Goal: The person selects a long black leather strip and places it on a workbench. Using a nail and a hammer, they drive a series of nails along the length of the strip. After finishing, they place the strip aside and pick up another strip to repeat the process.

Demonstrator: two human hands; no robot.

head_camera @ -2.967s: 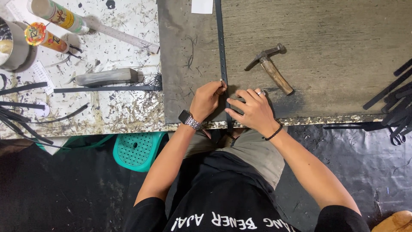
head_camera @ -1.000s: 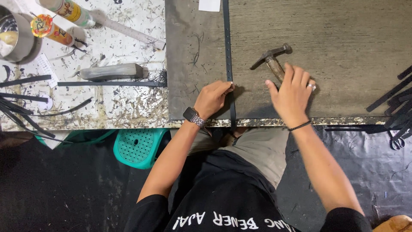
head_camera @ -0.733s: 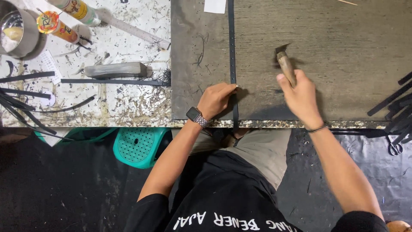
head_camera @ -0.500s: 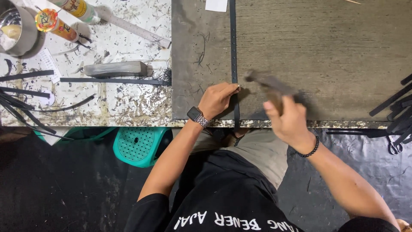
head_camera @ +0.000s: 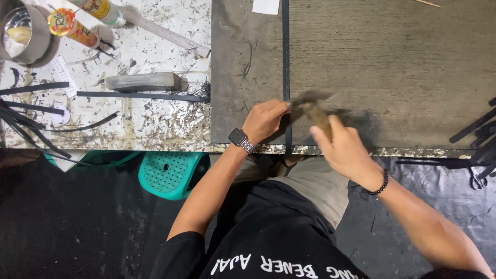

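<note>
Swung down, hammer (head_camera: 311, 106) in right hand (head_camera: 345, 150) meets strap (head_camera: 285, 62)

One view only — worn on the head, aimed almost straight down over the near edge of a dark work board (head_camera: 413, 67). Close enough to fill the lower half with own torso, lap and forearms. Far side of the bench cut off at the top edge. Speckled white tabletop (head_camera: 155, 113) reaching to the left border, black strips (head_camera: 480, 134) clipped at the right. Green plastic stool (head_camera: 170, 173) and dark floor seen below the bench edge. Left hand (head_camera: 264, 120) and right hand (head_camera: 343, 150) near centre — slight motion blur there. No second view, so nothing shared.
</note>
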